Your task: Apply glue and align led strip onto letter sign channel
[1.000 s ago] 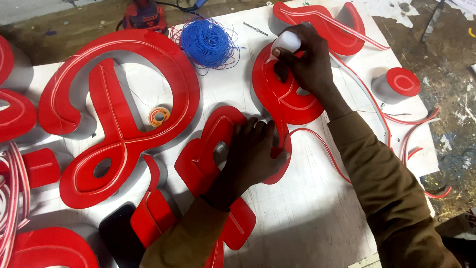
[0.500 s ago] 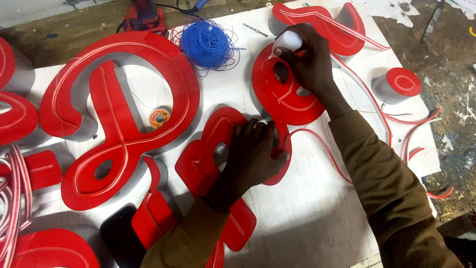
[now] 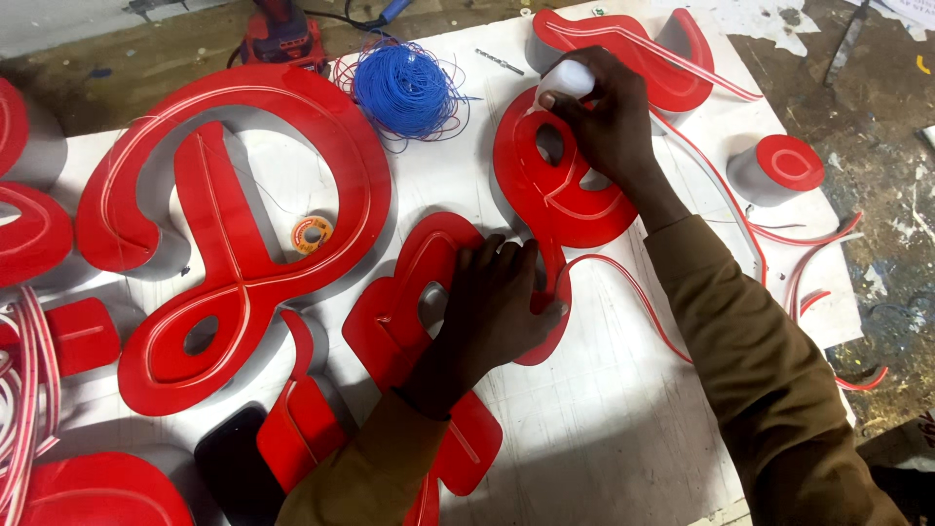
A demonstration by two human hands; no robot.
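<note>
White board (image 3: 623, 429) crowded with red sign letters: a big looping one (image 3: 234, 244) fills the left side, with a small orange tape roll (image 3: 312, 234) sitting in its open gap, and a tangled ball of blue wire (image 3: 404, 88) lies above the middle beside a red power tool (image 3: 282, 34) at the top edge. A short round red cap piece (image 3: 779, 168) stands off to the right, and loose red-and-white strip (image 3: 808, 263) snakes around it toward the board's edge. A dark phone-like slab (image 3: 229, 458) lies near the bottom. In the middle, the curved red letter (image 3: 575, 200) takes both hands. The left hand (image 3: 497, 302) lies palm-down, fingers spread flat, pressing the letter's lower tail and covering part of its neighbour (image 3: 409, 321). The right hand (image 3: 604, 122) reaches up and across, wrist bent, fingers closed around a small white bottle (image 3: 565, 80) tipped down onto the letter's upper curve.
</note>
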